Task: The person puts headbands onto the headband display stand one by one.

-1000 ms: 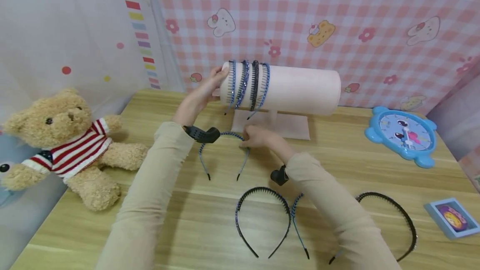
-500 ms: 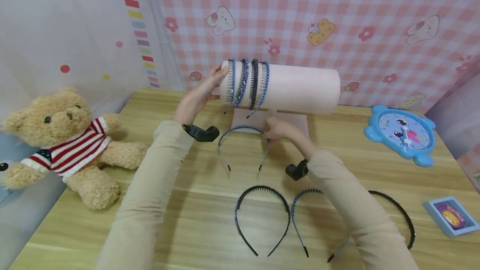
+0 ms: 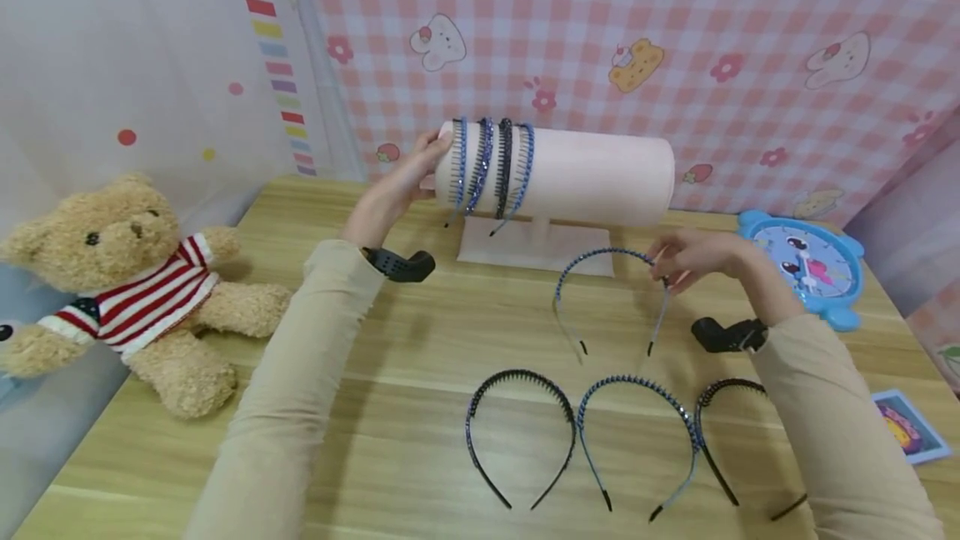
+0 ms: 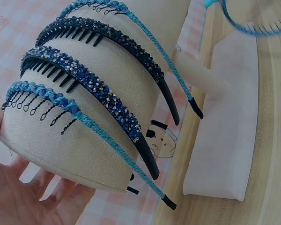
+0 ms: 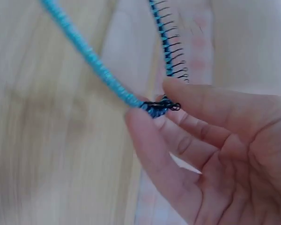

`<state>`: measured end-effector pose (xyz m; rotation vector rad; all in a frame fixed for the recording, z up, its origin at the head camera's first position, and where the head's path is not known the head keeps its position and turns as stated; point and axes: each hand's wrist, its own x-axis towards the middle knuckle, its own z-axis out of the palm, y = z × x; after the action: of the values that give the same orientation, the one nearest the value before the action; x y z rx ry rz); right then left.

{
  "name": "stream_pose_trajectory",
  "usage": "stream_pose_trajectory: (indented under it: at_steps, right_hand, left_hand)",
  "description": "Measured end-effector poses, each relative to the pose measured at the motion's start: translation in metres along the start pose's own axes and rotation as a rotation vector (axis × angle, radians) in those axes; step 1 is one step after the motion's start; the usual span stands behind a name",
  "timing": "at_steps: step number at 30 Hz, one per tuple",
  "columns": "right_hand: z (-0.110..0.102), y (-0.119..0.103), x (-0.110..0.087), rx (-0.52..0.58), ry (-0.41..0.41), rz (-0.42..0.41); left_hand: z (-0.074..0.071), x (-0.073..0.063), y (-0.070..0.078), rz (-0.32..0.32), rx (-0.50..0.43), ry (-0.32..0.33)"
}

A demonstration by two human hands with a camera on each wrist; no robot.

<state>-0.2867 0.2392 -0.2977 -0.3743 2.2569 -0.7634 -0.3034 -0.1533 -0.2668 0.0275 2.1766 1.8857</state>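
Observation:
My left hand (image 3: 411,176) grips the left end of a pale pink roll-shaped display stand (image 3: 600,177). The left wrist view shows its fingers (image 4: 68,201) against the round end. Several toothed headbands sit around the roll near that hand: two blue braided ones, a blue glittery one (image 4: 91,84) and a black glittery one (image 4: 126,44). In front of the stand's right part, my right hand (image 3: 701,261) pinches a blue braided headband (image 3: 606,252) by its right side, tips pointing down. Up close, thumb and fingers meet on the braided band (image 5: 91,58).
On the wooden table (image 3: 390,457) in front lie a dark headband (image 3: 525,373), a blue one (image 3: 637,380) and another dark one (image 3: 731,383), partly under the right sleeve. A teddy bear (image 3: 161,298) sits left; a blue clock (image 3: 840,244) and small blue frame (image 3: 911,427) are right.
My right hand has carried the blue braided headband rightward, from near the left forearm to in front of the stand's right part. The left hand has stayed on the stand's end.

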Motion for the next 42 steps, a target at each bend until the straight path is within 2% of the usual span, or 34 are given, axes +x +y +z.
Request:
stream_pose_trajectory:
  at_steps: [5,9,14,19,25,28,33,38,42]
  right_hand:
    - [-0.024,0.022,-0.024,0.033,0.081,0.068]
    - [-0.034,0.023,-0.033,0.098,0.192,0.093]
    - [-0.036,0.012,-0.041,0.107,0.322,0.088]
    - [-0.036,-0.005,-0.041,0.117,0.447,0.014]
    - [-0.032,-0.031,-0.041,0.176,0.535,-0.070]
    - [-0.028,-0.042,-0.042,0.186,0.567,-0.086]
    - [-0.019,-0.057,-0.041,0.143,0.612,-0.147]
    - [-0.013,-0.064,-0.038,0.026,0.677,-0.167]
    - [-0.015,-0.064,-0.040,-0.050,0.658,-0.169]
  left_hand:
    - [-0.002,0.000,0.000,-0.002,-0.002,-0.002]
    - [-0.003,-0.001,0.000,0.001,-0.006,-0.002]
    - [-0.002,0.000,0.000,-0.004,-0.018,-0.009]
    - [-0.002,0.001,0.001,-0.003,-0.021,-0.014]
    - [-0.001,0.001,0.001,-0.005,-0.016,-0.017]
    - [0.000,0.001,0.001,-0.003,-0.020,-0.022]
    - [0.000,0.002,0.001,0.000,-0.026,-0.025]
    - [0.000,0.003,0.001,-0.004,-0.031,-0.012]
    - [0.000,0.003,0.001,-0.013,-0.029,-0.012]
